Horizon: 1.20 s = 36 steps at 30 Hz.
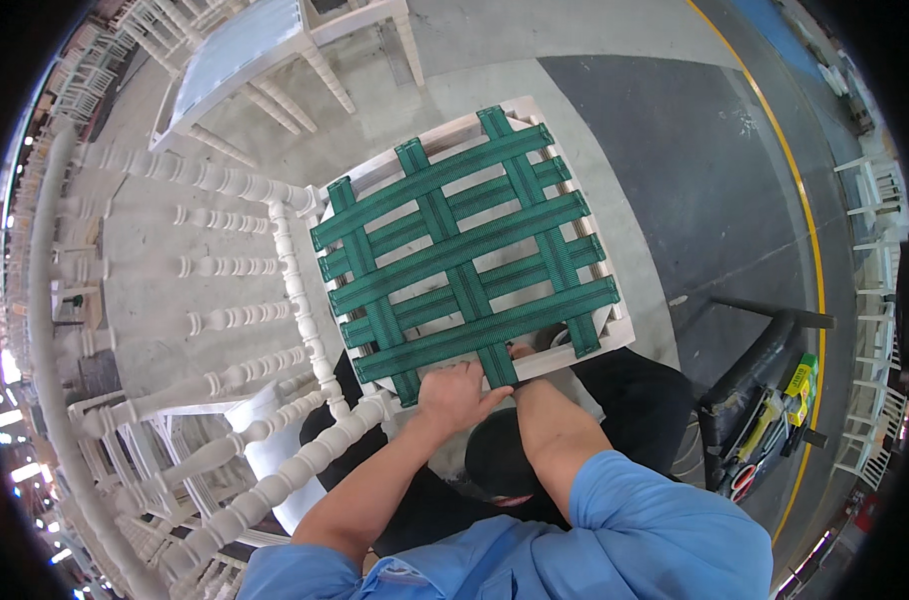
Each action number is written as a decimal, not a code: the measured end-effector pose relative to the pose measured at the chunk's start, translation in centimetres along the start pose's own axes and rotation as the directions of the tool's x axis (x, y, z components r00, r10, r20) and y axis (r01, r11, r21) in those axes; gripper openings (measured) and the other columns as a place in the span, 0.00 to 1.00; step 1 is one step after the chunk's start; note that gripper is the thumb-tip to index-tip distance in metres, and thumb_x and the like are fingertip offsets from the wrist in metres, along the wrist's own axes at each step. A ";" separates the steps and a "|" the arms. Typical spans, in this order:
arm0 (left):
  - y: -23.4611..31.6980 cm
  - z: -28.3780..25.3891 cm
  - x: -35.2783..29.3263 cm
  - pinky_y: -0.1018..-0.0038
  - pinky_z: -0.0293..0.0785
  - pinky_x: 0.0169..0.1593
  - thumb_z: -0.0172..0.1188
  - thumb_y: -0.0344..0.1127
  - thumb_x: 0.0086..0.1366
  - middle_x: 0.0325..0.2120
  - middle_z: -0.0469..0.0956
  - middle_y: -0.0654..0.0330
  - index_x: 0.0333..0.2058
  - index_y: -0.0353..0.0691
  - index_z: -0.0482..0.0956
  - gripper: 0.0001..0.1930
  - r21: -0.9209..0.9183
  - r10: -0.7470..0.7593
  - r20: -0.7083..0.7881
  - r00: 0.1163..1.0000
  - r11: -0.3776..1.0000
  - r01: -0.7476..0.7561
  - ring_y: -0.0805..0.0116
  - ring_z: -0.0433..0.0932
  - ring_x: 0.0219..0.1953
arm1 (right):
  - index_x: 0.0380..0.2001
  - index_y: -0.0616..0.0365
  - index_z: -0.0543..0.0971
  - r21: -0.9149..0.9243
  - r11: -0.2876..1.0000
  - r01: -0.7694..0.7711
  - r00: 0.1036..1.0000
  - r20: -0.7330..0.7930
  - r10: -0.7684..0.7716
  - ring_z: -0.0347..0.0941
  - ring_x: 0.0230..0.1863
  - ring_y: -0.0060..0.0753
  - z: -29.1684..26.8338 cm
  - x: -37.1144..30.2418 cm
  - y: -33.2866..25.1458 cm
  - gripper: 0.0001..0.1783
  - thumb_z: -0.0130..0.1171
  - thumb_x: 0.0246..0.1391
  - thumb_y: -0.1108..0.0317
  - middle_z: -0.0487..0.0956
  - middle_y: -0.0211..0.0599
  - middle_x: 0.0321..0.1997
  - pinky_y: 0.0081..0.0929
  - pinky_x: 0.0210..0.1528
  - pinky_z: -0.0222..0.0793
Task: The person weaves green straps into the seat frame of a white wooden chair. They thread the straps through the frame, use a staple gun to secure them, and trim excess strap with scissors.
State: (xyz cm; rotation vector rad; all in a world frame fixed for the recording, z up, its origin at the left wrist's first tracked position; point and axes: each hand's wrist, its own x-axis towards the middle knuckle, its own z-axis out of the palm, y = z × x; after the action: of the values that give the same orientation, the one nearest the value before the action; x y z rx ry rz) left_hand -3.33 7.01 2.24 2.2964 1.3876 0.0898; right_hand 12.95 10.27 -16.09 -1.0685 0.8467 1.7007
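Many chairs (880, 185) line the floor (675, 170); one strapped chair's (460, 250) long back (230, 318) points left; left hand (455, 396) grips its seat rail (613, 336), right hand's (521, 349) hold unclear.

The hands (455, 396) are at a chair seat (618, 336) (8 green straps (460, 251)).

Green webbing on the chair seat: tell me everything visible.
The webbing is five green straps interlaced with three crossing ones, ribbed fabric by its look, lying fairly flat with open gaps between. It spans the pale seat frame, ends reaching its edges. The left hand's thumb appears to touch the middle crossing strap's near end.
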 end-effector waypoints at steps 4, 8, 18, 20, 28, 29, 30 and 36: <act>0.1 0.2 0.3 0.60 0.82 0.33 0.67 0.65 0.62 0.23 0.83 0.52 0.31 0.36 0.80 0.31 -0.025 0.004 -0.002 1.000 1.000 -0.004 0.52 0.85 0.27 | 0.46 0.52 0.83 -0.015 1.000 0.028 0.999 -0.021 -0.028 0.83 0.38 0.41 0.4 1.2 -0.8 0.28 0.51 0.66 0.38 0.86 0.39 0.43 0.48 0.40 0.82; -0.1 0.4 0.6 0.61 0.82 0.35 0.72 0.60 0.58 0.23 0.83 0.52 0.30 0.36 0.80 0.27 -0.027 -0.001 -0.014 1.000 1.000 0.001 0.52 0.86 0.27 | 0.46 0.53 0.83 -0.033 0.999 0.028 0.998 -0.053 -0.029 0.84 0.38 0.41 0.5 2.4 -1.1 0.28 0.51 0.66 0.39 0.86 0.39 0.43 0.47 0.40 0.82; 0.4 -0.3 0.8 0.56 0.80 0.46 0.74 0.47 0.58 0.27 0.84 0.52 0.41 0.32 0.83 0.23 -0.056 -0.012 -0.134 0.991 0.998 0.005 0.49 0.84 0.32 | 0.45 0.55 0.83 -0.092 0.996 0.017 0.996 -0.081 -0.024 0.84 0.36 0.41 0.6 3.7 -1.0 0.27 0.53 0.66 0.42 0.86 0.41 0.41 0.45 0.39 0.82; 1.5 -1.9 0.2 0.53 0.79 0.49 0.72 0.43 0.61 0.28 0.84 0.51 0.44 0.30 0.83 0.21 -0.087 0.012 -0.267 0.964 0.996 -0.036 0.48 0.83 0.33 | 0.45 0.55 0.84 -0.098 0.995 0.016 0.996 -0.083 -0.024 0.84 0.36 0.41 0.4 3.7 -0.9 0.26 0.53 0.66 0.42 0.86 0.41 0.41 0.45 0.39 0.82; 4.6 5.7 -6.2 0.69 0.77 0.30 0.59 0.43 0.73 0.32 0.85 0.59 0.47 0.39 0.82 0.14 -0.678 -0.334 0.725 0.602 -0.501 0.538 0.66 0.79 0.24 | 0.45 0.56 0.84 -0.117 0.992 0.036 0.996 -0.071 -0.045 0.84 0.34 0.41 0.4 4.2 -1.4 0.25 0.54 0.66 0.45 0.86 0.43 0.39 0.44 0.39 0.81; 3.1 8.1 -5.0 0.70 0.76 0.27 0.57 0.44 0.75 0.33 0.85 0.59 0.46 0.40 0.82 0.14 -0.458 -0.181 0.817 0.547 -0.780 0.426 0.68 0.78 0.24 | 0.45 0.57 0.84 -0.111 0.993 0.032 0.997 -0.072 -0.041 0.84 0.34 0.41 0.5 4.3 -1.3 0.25 0.54 0.66 0.45 0.86 0.43 0.39 0.44 0.39 0.81; 2.0 10.3 -4.1 0.69 0.76 0.26 0.55 0.45 0.75 0.33 0.85 0.59 0.45 0.41 0.82 0.14 -0.362 -0.091 0.766 0.636 -0.879 0.310 0.67 0.78 0.24 | 0.45 0.57 0.84 -0.112 0.993 0.033 0.996 -0.076 -0.041 0.84 0.34 0.41 0.5 4.3 -1.3 0.25 0.54 0.66 0.45 0.86 0.43 0.39 0.43 0.39 0.81; 1.0 13.1 2.4 0.62 0.82 0.28 0.59 0.43 0.72 0.29 0.83 0.59 0.40 0.42 0.83 0.11 -0.006 0.012 0.731 0.682 -1.000 0.024 0.64 0.80 0.24 | 0.45 0.58 0.84 -0.091 0.993 0.072 0.993 -0.084 -0.079 0.84 0.33 0.41 -0.6 5.0 -2.0 0.24 0.55 0.66 0.47 0.87 0.44 0.38 0.42 0.38 0.81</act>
State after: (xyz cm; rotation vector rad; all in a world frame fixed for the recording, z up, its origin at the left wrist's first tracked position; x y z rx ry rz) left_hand 2.35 4.15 -9.50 -0.8668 0.6557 0.7847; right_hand 14.06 12.09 -21.08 -1.2265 0.7824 1.6504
